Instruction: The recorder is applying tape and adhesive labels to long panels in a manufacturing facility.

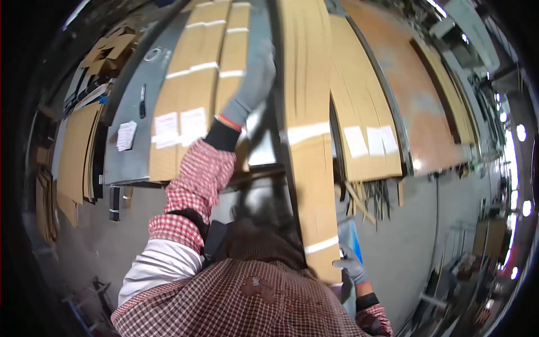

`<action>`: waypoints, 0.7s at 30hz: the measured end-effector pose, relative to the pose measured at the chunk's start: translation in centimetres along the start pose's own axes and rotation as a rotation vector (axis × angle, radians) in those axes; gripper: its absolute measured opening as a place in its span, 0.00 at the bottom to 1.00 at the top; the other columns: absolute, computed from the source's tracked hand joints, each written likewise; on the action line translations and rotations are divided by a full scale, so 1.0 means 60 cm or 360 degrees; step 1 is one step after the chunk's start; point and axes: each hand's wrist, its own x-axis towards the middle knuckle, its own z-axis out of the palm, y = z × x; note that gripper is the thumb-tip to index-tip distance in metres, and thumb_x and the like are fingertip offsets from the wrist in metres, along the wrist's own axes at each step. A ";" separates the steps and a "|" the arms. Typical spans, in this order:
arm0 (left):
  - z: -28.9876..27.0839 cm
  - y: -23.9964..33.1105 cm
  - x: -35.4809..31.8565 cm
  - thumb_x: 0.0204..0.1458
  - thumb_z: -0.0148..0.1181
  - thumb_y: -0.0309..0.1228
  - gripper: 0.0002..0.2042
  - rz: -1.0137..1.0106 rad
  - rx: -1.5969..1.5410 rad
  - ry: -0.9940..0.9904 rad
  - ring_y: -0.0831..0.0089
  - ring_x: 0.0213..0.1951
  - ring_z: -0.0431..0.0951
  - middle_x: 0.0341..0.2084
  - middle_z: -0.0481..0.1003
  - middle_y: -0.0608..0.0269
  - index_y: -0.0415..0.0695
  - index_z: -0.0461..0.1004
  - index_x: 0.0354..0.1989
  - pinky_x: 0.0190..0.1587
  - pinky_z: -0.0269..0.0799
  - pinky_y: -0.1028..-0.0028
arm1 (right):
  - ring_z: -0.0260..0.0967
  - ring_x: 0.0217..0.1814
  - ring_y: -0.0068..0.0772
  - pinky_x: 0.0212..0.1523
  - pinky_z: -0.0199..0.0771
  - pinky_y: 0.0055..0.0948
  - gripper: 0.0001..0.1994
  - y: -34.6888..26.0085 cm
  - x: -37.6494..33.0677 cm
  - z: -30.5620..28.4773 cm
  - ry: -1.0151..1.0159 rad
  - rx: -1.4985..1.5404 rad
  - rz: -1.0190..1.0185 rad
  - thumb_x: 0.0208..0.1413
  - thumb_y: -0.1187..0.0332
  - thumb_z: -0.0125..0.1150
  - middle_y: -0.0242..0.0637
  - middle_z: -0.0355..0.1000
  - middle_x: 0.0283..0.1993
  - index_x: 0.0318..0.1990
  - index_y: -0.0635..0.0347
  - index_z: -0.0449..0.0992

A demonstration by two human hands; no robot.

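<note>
A long cardboard-faced bundle (311,185) with white bands and a dark left side runs lengthwise before me, its near end reaching past the table edge to my body. My right hand (352,266), in a grey glove with a red cuff, is closed on the right edge of that near end. Farther forward, my left hand (260,76) in a matching glove is against the bundle's dark left side; its fingers are blurred and partly hidden. Left of it lie similar banded bundles (185,92) with white paper sheets (192,124) on top.
Another cardboard bundle (365,95) with paper sheets lies to the right, beside a brownish panel (401,73). On the grey table surface (126,154) at left are a dark-handled tool (142,101), a tape roll (152,54) and a paper stack (127,136). Thin strips (362,202) hang below the table edge.
</note>
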 end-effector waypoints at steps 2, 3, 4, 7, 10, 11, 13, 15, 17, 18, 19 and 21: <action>-0.043 -0.036 -0.034 0.62 0.53 0.48 0.41 -0.0322 0.0969 0.0064 0.52 0.69 0.54 0.70 0.49 0.40 0.34 0.40 0.72 0.68 0.51 0.65 | 0.63 0.61 0.32 0.63 0.60 0.31 0.32 -0.084 0.115 0.047 0.0044 -0.0055 -0.0305 0.45 0.68 0.66 0.36 0.68 0.58 0.61 0.66 0.67; -0.019 0.080 -0.081 0.63 0.53 0.45 0.40 -0.0510 0.0637 0.0102 0.52 0.70 0.54 0.70 0.48 0.39 0.36 0.39 0.73 0.67 0.55 0.64 | 0.64 0.60 0.31 0.62 0.62 0.31 0.31 -0.109 0.180 0.064 0.0194 -0.0109 -0.0569 0.45 0.67 0.65 0.36 0.69 0.56 0.60 0.66 0.67; -0.038 0.080 -0.125 0.63 0.53 0.44 0.38 -0.0516 0.0611 0.0050 0.56 0.68 0.58 0.69 0.53 0.43 0.37 0.42 0.72 0.65 0.59 0.66 | 0.66 0.58 0.31 0.60 0.64 0.30 0.31 -0.146 0.248 0.075 0.0331 -0.0156 -0.0833 0.46 0.67 0.65 0.36 0.70 0.55 0.60 0.66 0.67; -0.115 0.162 -0.272 0.64 0.51 0.39 0.27 -0.1043 0.0013 -0.0009 0.72 0.53 0.74 0.50 0.75 0.56 0.35 0.58 0.67 0.57 0.66 0.73 | 0.68 0.54 0.31 0.55 0.68 0.30 0.26 -0.313 0.448 0.185 0.0143 -0.0104 -0.0804 0.54 0.62 0.63 0.40 0.72 0.51 0.58 0.67 0.68; -0.180 0.165 -0.430 0.64 0.51 0.36 0.22 -0.1184 0.0196 0.0148 0.75 0.48 0.76 0.40 0.78 0.60 0.32 0.65 0.60 0.54 0.71 0.73 | 0.72 0.47 0.32 0.48 0.73 0.30 0.25 -0.402 0.626 0.280 0.0162 -0.0101 -0.0849 0.57 0.59 0.63 0.42 0.74 0.47 0.55 0.69 0.70; -0.184 0.178 -0.477 0.63 0.52 0.33 0.19 -0.1327 0.0062 0.0363 0.75 0.47 0.76 0.40 0.78 0.59 0.33 0.66 0.58 0.53 0.72 0.74 | 0.72 0.46 0.32 0.46 0.73 0.30 0.24 -0.404 0.675 0.300 0.0108 -0.0146 -0.0823 0.57 0.59 0.63 0.42 0.74 0.46 0.54 0.69 0.71; -0.190 0.177 -0.586 0.63 0.51 0.28 0.13 -0.1373 -0.0349 0.0879 0.75 0.43 0.75 0.41 0.74 0.63 0.34 0.70 0.51 0.44 0.73 0.75 | 0.73 0.42 0.32 0.44 0.74 0.30 0.22 -0.400 0.742 0.340 0.0002 -0.0207 -0.0767 0.56 0.59 0.63 0.41 0.76 0.44 0.50 0.70 0.74; -0.199 0.216 -0.681 0.63 0.52 0.26 0.14 -0.1499 -0.0466 0.1161 0.71 0.49 0.76 0.47 0.74 0.59 0.33 0.69 0.54 0.52 0.73 0.76 | 0.74 0.42 0.32 0.44 0.73 0.31 0.22 -0.399 0.763 0.383 -0.0141 -0.0110 -0.0723 0.56 0.58 0.63 0.42 0.76 0.43 0.48 0.71 0.75; -0.180 0.224 -0.717 0.63 0.52 0.27 0.15 -0.1674 -0.0426 0.1258 0.71 0.49 0.76 0.47 0.74 0.58 0.32 0.69 0.54 0.52 0.73 0.76 | 0.74 0.43 0.33 0.45 0.73 0.32 0.23 -0.411 0.774 0.378 -0.0185 -0.0106 -0.0681 0.56 0.57 0.62 0.44 0.77 0.44 0.47 0.72 0.76; -0.167 0.220 -0.722 0.63 0.52 0.27 0.15 -0.1759 -0.0423 0.1288 0.71 0.49 0.76 0.47 0.74 0.57 0.32 0.68 0.54 0.52 0.72 0.76 | 0.74 0.44 0.34 0.46 0.73 0.32 0.24 -0.425 0.784 0.369 -0.0182 -0.0131 -0.0661 0.57 0.56 0.62 0.44 0.77 0.45 0.48 0.73 0.76; -0.156 0.214 -0.723 0.62 0.53 0.27 0.16 -0.1780 -0.0477 0.1157 0.72 0.49 0.76 0.46 0.74 0.58 0.31 0.68 0.55 0.53 0.72 0.74 | 0.74 0.45 0.35 0.47 0.72 0.33 0.25 -0.437 0.791 0.355 -0.0172 -0.0151 -0.0641 0.57 0.56 0.61 0.45 0.77 0.46 0.49 0.74 0.75; -0.136 0.202 -0.690 0.62 0.52 0.28 0.16 -0.1751 -0.0244 0.0722 0.72 0.52 0.74 0.47 0.74 0.58 0.31 0.68 0.55 0.56 0.70 0.73 | 0.74 0.47 0.35 0.48 0.72 0.33 0.27 -0.436 0.812 0.318 -0.0122 -0.0445 -0.0687 0.58 0.54 0.59 0.44 0.77 0.47 0.52 0.74 0.73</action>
